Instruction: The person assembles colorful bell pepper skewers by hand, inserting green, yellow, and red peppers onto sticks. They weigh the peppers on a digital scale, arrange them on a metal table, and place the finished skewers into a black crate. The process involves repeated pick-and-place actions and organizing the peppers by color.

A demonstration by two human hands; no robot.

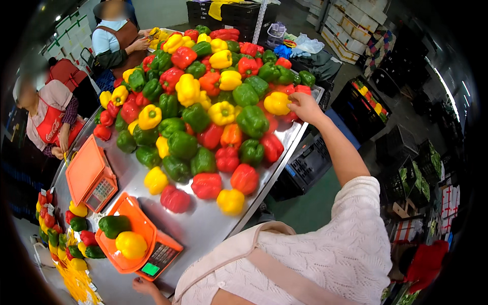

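The right hand [306, 109] extends to the right edge of the pepper pile, right of the frame's upper centre. Its fingers are bent and meet the right side of a yellow pepper [276, 103] lying on top of the pile; whether they are closed firmly on it cannot be told from this view. The left hand [146, 286] is low in the frame, left of centre, just beside the lower edge of the front scale [143, 217]; its fingers are partly curled, and whether they hold anything cannot be determined. The front scale has an orange pan and a lit green display [151, 269]. In the pan, a green pepper [114, 226] and a second yellow pepper [131, 245] lie next to each other. A rear scale [90, 175], also orange, stands farther up and to the left. The pile of red, yellow and green peppers [196, 118] covers much of the metal bench [133, 170] across the upper centre. At the lower left are grouped peppers [53, 235] and, below them, a heap of yellow strips [76, 282]. Two other people are present at the upper left: one in a brown apron [127, 38], one in a red apron [53, 123]. A black crate [352, 114] containing peppers stands at the right of the frame.
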